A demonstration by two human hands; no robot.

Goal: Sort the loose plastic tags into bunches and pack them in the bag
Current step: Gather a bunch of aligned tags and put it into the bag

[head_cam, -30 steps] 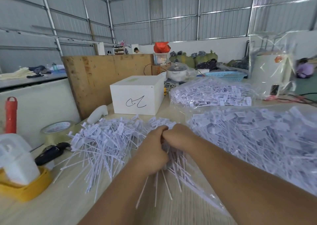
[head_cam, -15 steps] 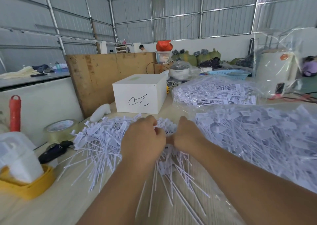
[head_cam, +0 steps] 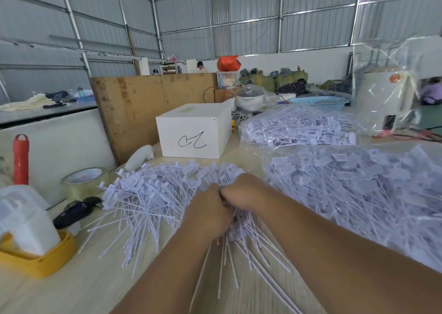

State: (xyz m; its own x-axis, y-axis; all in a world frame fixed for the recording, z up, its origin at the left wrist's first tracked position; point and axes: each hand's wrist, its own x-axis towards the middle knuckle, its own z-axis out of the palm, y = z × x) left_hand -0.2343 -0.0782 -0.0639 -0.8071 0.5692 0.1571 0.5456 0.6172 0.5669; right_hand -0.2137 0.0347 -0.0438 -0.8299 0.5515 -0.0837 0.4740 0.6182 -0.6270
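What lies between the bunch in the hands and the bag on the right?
Nothing visible. Both hands grip the bunch over the loose tags; the bag lies right beside them, though its opening cannot be made out.

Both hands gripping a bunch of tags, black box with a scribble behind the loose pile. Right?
Not quite. The head view shows the box is white, not black. Both hands, left and right, do grip a bunch of tags.

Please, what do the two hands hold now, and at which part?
Both the left hand and the right hand grip one bunch of white plastic tags around the thin stems; the fingers themselves are hidden.
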